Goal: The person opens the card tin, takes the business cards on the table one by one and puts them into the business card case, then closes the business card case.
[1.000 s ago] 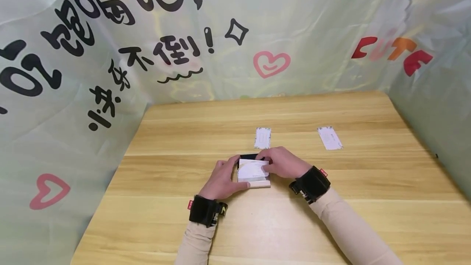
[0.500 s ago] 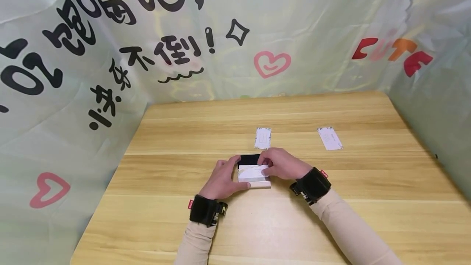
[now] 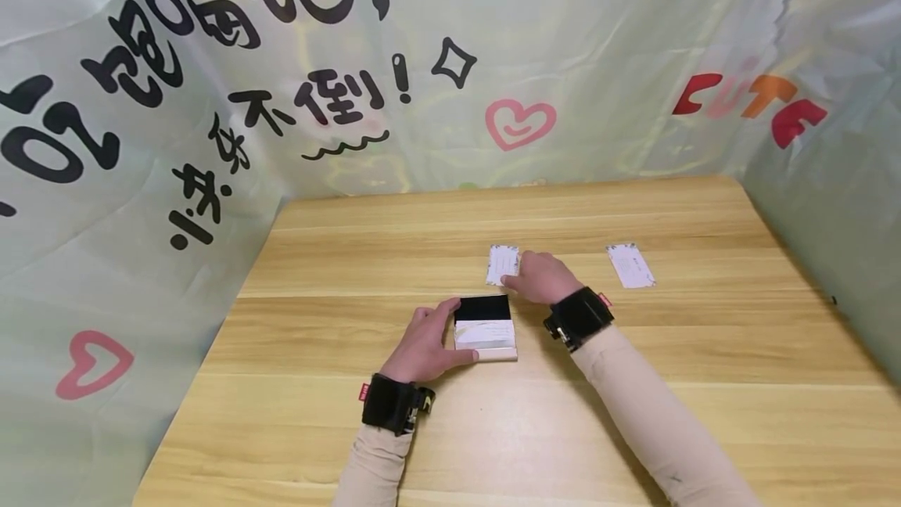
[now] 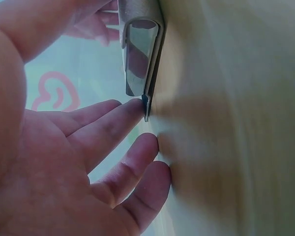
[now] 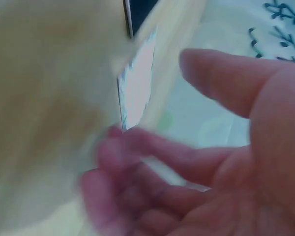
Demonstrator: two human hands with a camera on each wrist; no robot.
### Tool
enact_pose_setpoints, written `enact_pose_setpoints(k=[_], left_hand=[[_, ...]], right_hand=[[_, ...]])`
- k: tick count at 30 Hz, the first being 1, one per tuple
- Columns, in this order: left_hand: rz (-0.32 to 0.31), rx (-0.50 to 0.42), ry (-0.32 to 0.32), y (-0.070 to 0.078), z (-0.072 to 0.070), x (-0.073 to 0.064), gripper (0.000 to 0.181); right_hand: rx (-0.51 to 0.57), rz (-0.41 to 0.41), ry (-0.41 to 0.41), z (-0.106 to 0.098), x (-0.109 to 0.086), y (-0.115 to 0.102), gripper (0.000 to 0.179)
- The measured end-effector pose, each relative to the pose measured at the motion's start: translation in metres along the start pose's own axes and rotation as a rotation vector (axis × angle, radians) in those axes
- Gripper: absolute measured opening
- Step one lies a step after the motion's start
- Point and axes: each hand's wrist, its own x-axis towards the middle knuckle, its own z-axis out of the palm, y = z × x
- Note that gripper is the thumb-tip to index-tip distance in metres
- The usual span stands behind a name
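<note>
A small card case [image 3: 483, 308] with a black inner flap and a pale front edge lies open on the table. White cards [image 3: 486, 332] sit in its front part. My left hand [image 3: 422, 346] holds the case at its left side, thumb on the front edge and fingers at the back corner. In the left wrist view the case [image 4: 140, 59] is seen from its end. My right hand [image 3: 545, 278] is at the right edge of a white card with a patterned border [image 3: 503, 263]. Its thumb stands apart from the bent fingers in the right wrist view, where the card [image 5: 137, 81] lies flat.
A second bordered card [image 3: 631, 265] lies tilted on the wooden table [image 3: 338, 296], farther right. Printed cloth [image 3: 598, 45] hangs behind the table and along both its sides.
My right hand has left the cards in the case and moved up to the bordered card behind it. The cards in the case now lie lower, showing more black flap. The left hand stays put.
</note>
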Motion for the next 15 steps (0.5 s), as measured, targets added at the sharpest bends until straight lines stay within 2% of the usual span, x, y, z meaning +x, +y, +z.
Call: enact_pose_setpoints(k=[3, 7, 11, 15], left_hand=[[-0.004, 0.007, 0.001, -0.001, 0.0, 0.0, 0.091], [0.01, 0.004, 0.007, -0.001, 0.0, 0.0, 0.091], [0.044, -0.004, 0.008, -0.001, 0.001, 0.0, 0.086], [0.088, 0.007, 0.011, -0.003, 0.0, 0.001, 0.076]], right_hand=[[-0.042, 0.097, 0.006, -0.001, 0.016, -0.004, 0.051], [-0.025, 0.138, 0.045, 0.003, 0.038, -0.003, 0.054], [-0.035, 0.174, -0.01, 0.003, 0.052, 0.003, 0.055], [-0.04, 0.17, -0.071, -0.005, 0.053, 0.007, 0.055]])
